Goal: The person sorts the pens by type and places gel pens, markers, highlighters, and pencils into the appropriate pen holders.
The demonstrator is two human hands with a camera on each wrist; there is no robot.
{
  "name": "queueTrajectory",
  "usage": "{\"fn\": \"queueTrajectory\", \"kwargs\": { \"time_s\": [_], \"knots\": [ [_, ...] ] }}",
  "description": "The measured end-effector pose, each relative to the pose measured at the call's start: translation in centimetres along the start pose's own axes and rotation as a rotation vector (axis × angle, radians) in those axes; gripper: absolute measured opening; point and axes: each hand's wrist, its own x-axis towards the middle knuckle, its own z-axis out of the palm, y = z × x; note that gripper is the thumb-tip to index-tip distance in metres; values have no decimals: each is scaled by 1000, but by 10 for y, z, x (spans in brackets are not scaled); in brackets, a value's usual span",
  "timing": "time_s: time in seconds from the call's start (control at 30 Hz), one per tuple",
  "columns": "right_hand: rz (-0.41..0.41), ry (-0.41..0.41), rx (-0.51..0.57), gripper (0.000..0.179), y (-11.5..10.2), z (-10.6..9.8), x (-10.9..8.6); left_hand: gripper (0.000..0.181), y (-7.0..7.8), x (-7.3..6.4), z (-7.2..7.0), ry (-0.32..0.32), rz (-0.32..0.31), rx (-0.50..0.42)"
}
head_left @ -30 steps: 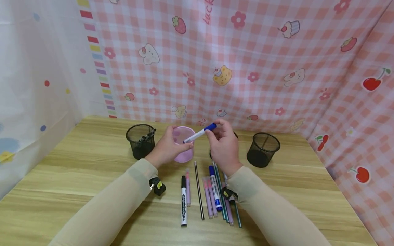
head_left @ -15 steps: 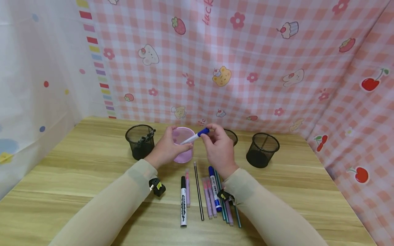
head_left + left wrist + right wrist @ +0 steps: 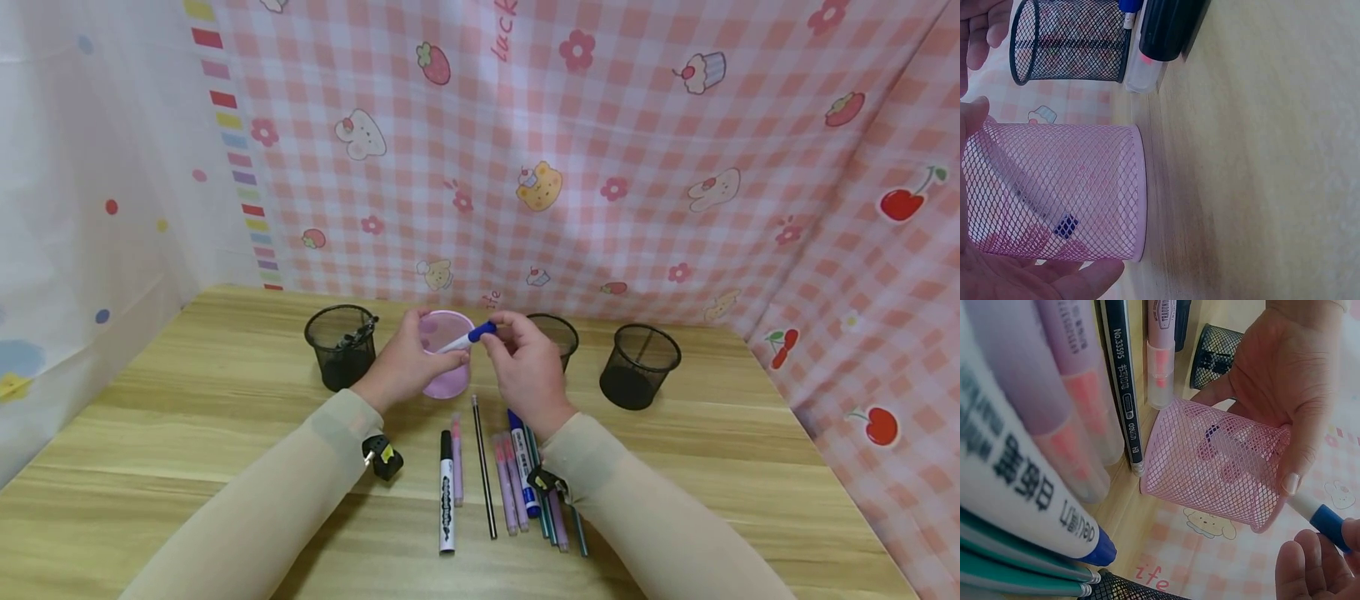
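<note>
My left hand grips a pink mesh pen holder standing on the table, with thumb and fingers around its sides. Between thumb and fingers, my right hand pinches the blue-capped end of a white whiteboard marker. The marker slants down through the holder's mouth. Through the pink mesh in the left wrist view, the marker's dark blue lower end shows well inside. In the right wrist view, the blue cap stays outside the rim, beside my left thumb.
Black mesh holders stand at left, behind my right hand and at right; the left one holds dark items. Nearer lie a black-capped marker, a black striped pencil, pink-purple highlighters, a blue marker and teal pencils.
My right hand has moved left and slightly down, sliding the marker deeper into the pink pen holder. The middle black holder has come into fuller view. My left hand keeps its grip.
</note>
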Motion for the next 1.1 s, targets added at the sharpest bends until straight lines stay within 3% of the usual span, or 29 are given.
{"fn": "queueTrajectory", "kwargs": {
  "time_s": [0.7,1.1],
  "knots": [
    [19,-66,-43,19,3,2,-3,108,-2,0,1,-2,19,-11],
    [32,-123,-122,18,9,-23,-5,110,-2,1,0,4,11,7]
  ]
}}
